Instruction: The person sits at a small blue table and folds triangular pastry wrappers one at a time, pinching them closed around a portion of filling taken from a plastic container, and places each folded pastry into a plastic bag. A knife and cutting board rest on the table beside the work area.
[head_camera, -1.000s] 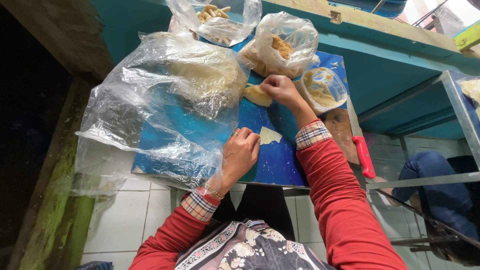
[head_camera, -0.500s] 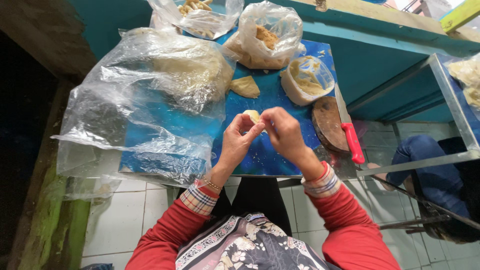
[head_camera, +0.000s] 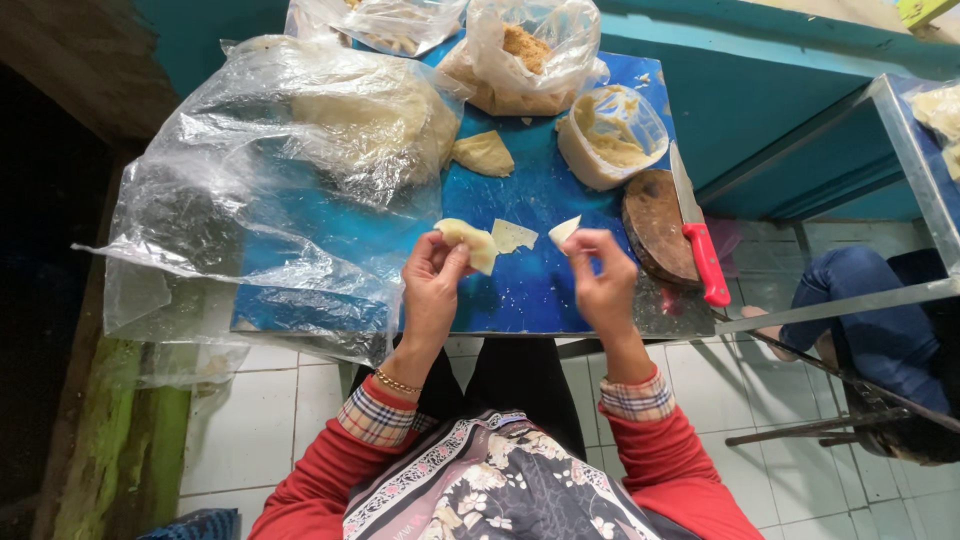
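Note:
My left hand (head_camera: 432, 285) pinches a pale yellow dough sheet (head_camera: 468, 240) above the blue table (head_camera: 540, 200). A smaller torn dough piece (head_camera: 564, 229) is held between the fingertips of my right hand (head_camera: 603, 280). Between the two hands a flat scrap of dough (head_camera: 513, 236) lies on the blue surface. Farther back on the table rests a folded dough piece (head_camera: 484, 154).
A large crumpled clear plastic bag (head_camera: 290, 170) covers the table's left side. Bags of filling (head_camera: 525, 55) stand at the back, a plastic-lined tub (head_camera: 612, 135) to the right. A red-handled knife (head_camera: 698, 240) lies on a round wooden board (head_camera: 656, 228). Another person's leg (head_camera: 870, 320) is at right.
My hands have parted: the dough they held together is now split, one piece in each hand, with a scrap on the table between them.

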